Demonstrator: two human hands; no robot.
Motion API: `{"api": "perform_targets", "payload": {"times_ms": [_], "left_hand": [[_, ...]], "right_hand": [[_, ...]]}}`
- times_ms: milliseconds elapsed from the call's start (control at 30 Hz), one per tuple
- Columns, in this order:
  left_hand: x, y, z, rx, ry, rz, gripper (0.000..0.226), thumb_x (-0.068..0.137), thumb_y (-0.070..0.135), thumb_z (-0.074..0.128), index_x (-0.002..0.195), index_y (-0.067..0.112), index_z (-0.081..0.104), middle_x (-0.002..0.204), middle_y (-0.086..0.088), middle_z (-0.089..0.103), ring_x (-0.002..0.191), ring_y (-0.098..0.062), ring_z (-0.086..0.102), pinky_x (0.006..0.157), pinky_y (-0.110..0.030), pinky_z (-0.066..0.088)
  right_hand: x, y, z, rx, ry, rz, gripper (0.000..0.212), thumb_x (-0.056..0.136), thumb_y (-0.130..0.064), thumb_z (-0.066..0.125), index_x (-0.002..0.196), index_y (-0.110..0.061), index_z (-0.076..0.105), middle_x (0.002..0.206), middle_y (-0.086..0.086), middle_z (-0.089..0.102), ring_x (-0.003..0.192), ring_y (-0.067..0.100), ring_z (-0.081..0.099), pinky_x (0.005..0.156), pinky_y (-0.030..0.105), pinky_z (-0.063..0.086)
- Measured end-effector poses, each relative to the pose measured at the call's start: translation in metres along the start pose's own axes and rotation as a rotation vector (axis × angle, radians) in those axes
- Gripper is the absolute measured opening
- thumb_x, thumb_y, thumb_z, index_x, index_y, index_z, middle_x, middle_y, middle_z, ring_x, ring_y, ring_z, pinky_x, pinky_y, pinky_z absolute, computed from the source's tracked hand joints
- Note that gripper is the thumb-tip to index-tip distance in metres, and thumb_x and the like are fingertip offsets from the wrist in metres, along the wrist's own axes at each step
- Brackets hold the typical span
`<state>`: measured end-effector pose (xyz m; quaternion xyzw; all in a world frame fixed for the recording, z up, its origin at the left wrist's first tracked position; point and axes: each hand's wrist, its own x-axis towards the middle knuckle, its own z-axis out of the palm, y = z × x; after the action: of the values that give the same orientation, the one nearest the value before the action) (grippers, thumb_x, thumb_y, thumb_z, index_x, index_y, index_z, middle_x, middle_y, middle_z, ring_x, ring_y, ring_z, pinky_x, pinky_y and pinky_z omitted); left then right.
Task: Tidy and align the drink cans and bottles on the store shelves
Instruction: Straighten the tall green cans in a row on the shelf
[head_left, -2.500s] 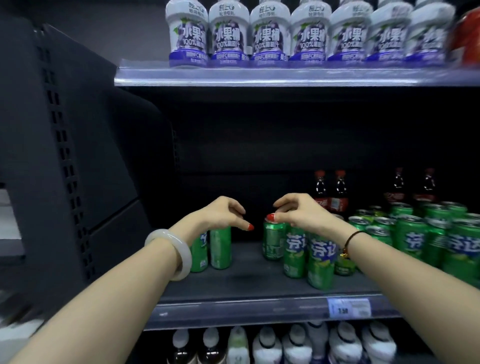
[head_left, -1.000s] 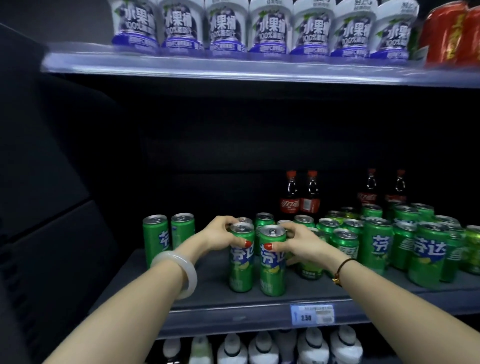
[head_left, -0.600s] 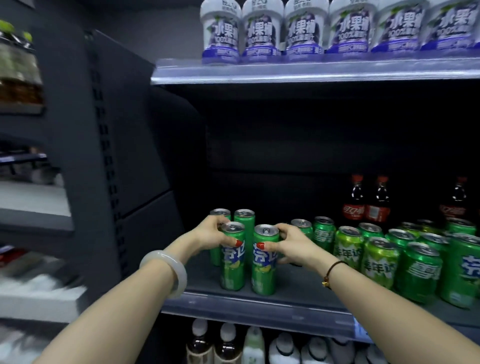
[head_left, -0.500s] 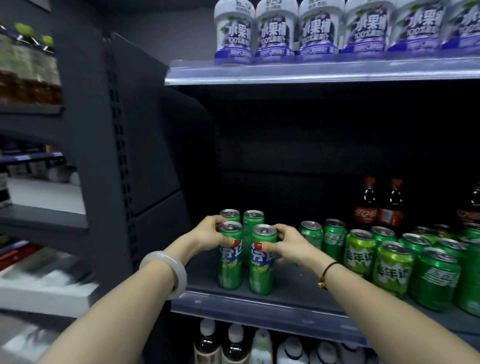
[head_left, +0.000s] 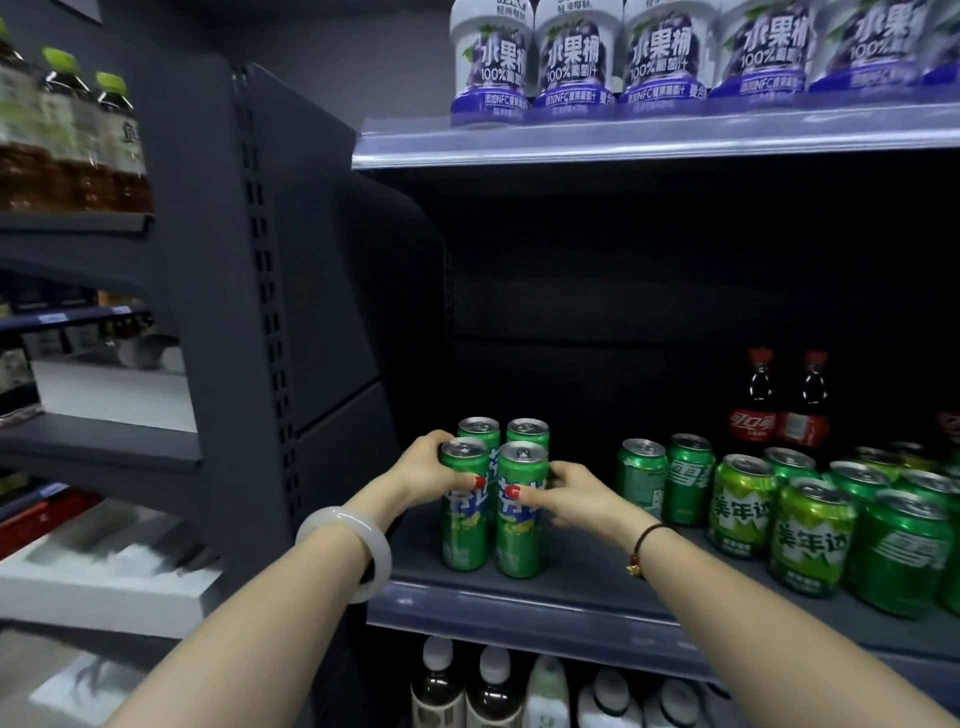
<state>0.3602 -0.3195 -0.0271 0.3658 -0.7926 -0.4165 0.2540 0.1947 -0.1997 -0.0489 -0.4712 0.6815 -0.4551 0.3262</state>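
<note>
Now, I logged a two-by-two block of tall green cans at the left end of the shelf (head_left: 519, 608). The left hand (head_left: 423, 470) was wrapped round the left front can (head_left: 464, 525) with the thumb across its label, and the right hand (head_left: 566, 493) was wrapped the same way round the right front can (head_left: 519, 535); both grips were closed on their cans, neither let go. The two cans stood upright with sides touching, their bases apparently down on the shelf near its front lip. About a second before, this pair had been held mid-shelf, with the rear pair (head_left: 478, 427) standing well apart to the left; since then the hands had brought them leftward, and they now sat directly in front of the rear pair. That left a gap between the block and the loose green cans (head_left: 641, 478) to the right, which stood unevenly, some labels turned aside. Cola bottles (head_left: 761, 410) stood behind those. My judgement: this placement was all but finished, wanting only a release, and the remaining work lay with the loose group at right, to be closed up and faced forward
</note>
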Motion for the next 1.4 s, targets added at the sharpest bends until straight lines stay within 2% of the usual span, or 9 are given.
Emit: {"api": "perform_targets", "payload": {"times_ms": [67,167,300,500,733,900,1067,1267,1400], "left_hand": [[0.0,0.0,0.002,0.0,-0.004,-0.042,0.035,0.074,0.013,0.078,0.1,0.012,0.054,0.103,-0.005,0.064,0.091,-0.017,0.061,0.079,-0.029,0.049],[-0.007,-0.003,0.002,0.158,-0.024,-0.143,0.027,0.074,0.023,0.077,0.083,0.017,0.053,0.089,-0.001,0.061,0.079,-0.014,0.057,0.066,-0.026,0.048],[-0.029,-0.007,0.006,0.447,-0.298,-0.277,0.024,0.073,0.028,0.077,0.082,0.019,0.056,0.083,-0.001,0.061,0.079,-0.018,0.06,0.068,-0.031,0.053],[-0.047,0.024,0.046,0.56,-0.408,-0.129,0.023,0.075,0.031,0.075,0.088,0.018,0.061,0.076,0.002,0.062,0.066,-0.012,0.056,0.052,-0.022,0.047],[-0.058,0.077,0.134,0.512,-0.398,0.023,0.029,0.07,0.038,0.078,0.083,0.018,0.062,0.077,0.001,0.064,0.068,-0.015,0.059,0.066,-0.031,0.052],[-0.075,0.108,0.199,0.478,-0.388,0.086,0.024,0.066,0.041,0.078,0.071,0.022,0.063,0.074,0.005,0.064,0.071,-0.013,0.059,0.067,-0.027,0.05],[-0.084,0.132,0.244,0.412,-0.412,0.094,0.023,0.07,0.037,0.078,0.075,0.021,0.062,0.076,0.002,0.063,0.066,-0.014,0.058,0.06,-0.027,0.049],[-0.083,0.16,0.278,0.422,-0.402,0.142,0.02,0.072,0.032,0.077,0.071,0.018,0.063,0.073,0.002,0.06,0.068,-0.012,0.055,0.061,-0.025,0.045],[-0.068,0.193,0.294,0.412,-0.43,0.199,0.021,0.077,0.023,0.075,0.092,0.011,0.065,0.084,0.0,0.059,0.077,-0.015,0.055,0.065,-0.024,0.045]], "right_hand": [[-0.005,0.007,-0.001,-0.112,0.025,0.008,0.042,0.081,-0.022,0.071,0.117,-0.008,0.056,0.102,-0.003,0.063,0.076,-0.003,0.059,0.051,0.007,0.043],[-0.016,0.019,-0.006,-0.221,0.111,0.018,0.051,0.077,-0.034,0.074,0.115,-0.007,0.056,0.105,0.001,0.06,0.092,0.013,0.058,0.066,0.019,0.045],[-0.032,0.027,-0.021,-0.337,0.136,0.07,0.037,0.076,-0.032,0.076,0.101,-0.012,0.057,0.1,0.004,0.061,0.09,0.018,0.057,0.074,0.029,0.047],[-0.071,0.031,-0.057,-0.565,0.087,0.082,0.042,0.078,-0.027,0.074,0.112,-0.01,0.058,0.112,0.005,0.06,0.1,0.018,0.056,0.085,0.027,0.046],[-0.136,0.05,-0.121,-0.728,0.034,0.092,0.046,0.081,-0.03,0.07,0.121,-0.011,0.054,0.121,0.005,0.057,0.108,0.021,0.056,0.089,0.029,0.047],[-0.178,0.073,-0.173,-0.748,0.048,0.117,0.05,0.08,-0.031,0.07,0.123,-0.011,0.054,0.121,0.004,0.057,0.102,0.017,0.055,0.083,0.025,0.046],[-0.208,0.097,-0.22,-0.736,0.091,0.152,0.049,0.078,-0.032,0.072,0.12,-0.012,0.055,0.118,0.004,0.059,0.096,0.015,0.054,0.078,0.024,0.044],[-0.229,0.112,-0.266,-0.681,0.165,0.201,0.05,0.078,-0.031,0.072,0.121,-0.011,0.055,0.118,0.004,0.059,0.103,0.018,0.056,0.086,0.026,0.047],[-0.236,0.109,-0.296,-0.669,0.218,0.227,0.049,0.08,-0.029,0.072,0.121,-0.011,0.054,0.118,0.005,0.058,0.101,0.018,0.055,0.084,0.025,0.045]]}}
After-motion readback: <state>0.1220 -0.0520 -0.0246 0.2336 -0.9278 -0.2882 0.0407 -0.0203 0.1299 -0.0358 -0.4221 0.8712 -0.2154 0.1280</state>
